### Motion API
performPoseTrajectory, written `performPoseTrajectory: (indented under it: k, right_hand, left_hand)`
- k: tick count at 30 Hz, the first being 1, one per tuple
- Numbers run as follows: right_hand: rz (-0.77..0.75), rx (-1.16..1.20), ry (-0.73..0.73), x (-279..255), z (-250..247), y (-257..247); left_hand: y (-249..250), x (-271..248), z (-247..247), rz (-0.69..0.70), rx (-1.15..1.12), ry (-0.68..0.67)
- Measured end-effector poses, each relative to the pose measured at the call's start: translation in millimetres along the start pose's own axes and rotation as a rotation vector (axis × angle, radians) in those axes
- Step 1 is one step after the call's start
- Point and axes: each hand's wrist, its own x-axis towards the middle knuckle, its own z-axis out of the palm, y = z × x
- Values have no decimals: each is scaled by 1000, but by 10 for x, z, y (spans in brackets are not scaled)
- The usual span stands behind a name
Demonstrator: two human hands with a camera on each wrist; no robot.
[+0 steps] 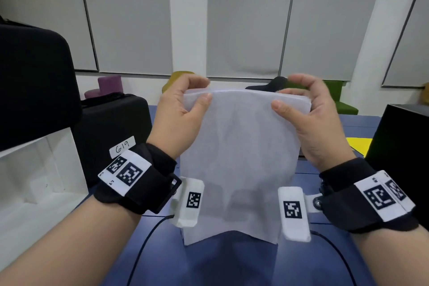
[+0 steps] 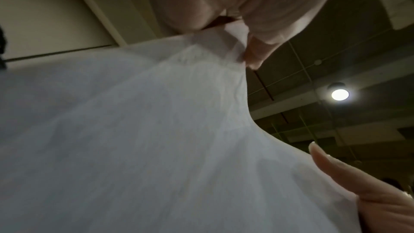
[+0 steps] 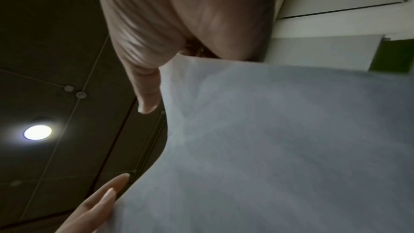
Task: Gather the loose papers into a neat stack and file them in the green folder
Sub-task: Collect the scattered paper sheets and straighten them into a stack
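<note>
Grey roller blinds (image 1: pixel 130 16) are filling the far wall, with a purple stool (image 1: pixel 105 88) and green seating (image 1: pixel 334 95) below them. Black cases (image 1: pixel 34 81) are crowding the left edge of the blue table (image 1: pixel 209 262), and a dark box (image 1: pixel 404 146) is standing at its right edge beside a yellow sheet (image 1: pixel 358 145). I am seeing the stack of white papers (image 1: pixel 239 158) standing upright over the table's near edge, long axis vertical, its bottom edge seeming to rest there. My left hand (image 1: pixel 178 118) is pinching the top left corner; my right hand (image 1: pixel 318 123) is pinching the top right, fingers curling over the edge.
</note>
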Motion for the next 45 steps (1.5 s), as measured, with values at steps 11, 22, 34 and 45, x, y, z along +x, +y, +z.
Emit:
performPoseTrajectory:
  k: [11,22,34,45]
  right_hand:
    - [-294,-601,28,-12,-19,126]
    - [97,-161,-8,68,-63,143]
    - [437,-30,-154,-528,-39,931]
    - [382,247,-214,-362,-101,681]
  left_hand:
    - [-81,100,-30,-44,53,10]
    - [-198,83,-45,-80,-26,-12]
    - [-755,-650,122,-711,-445,-270]
    - [-542,-439,50,-573,-537,-236]
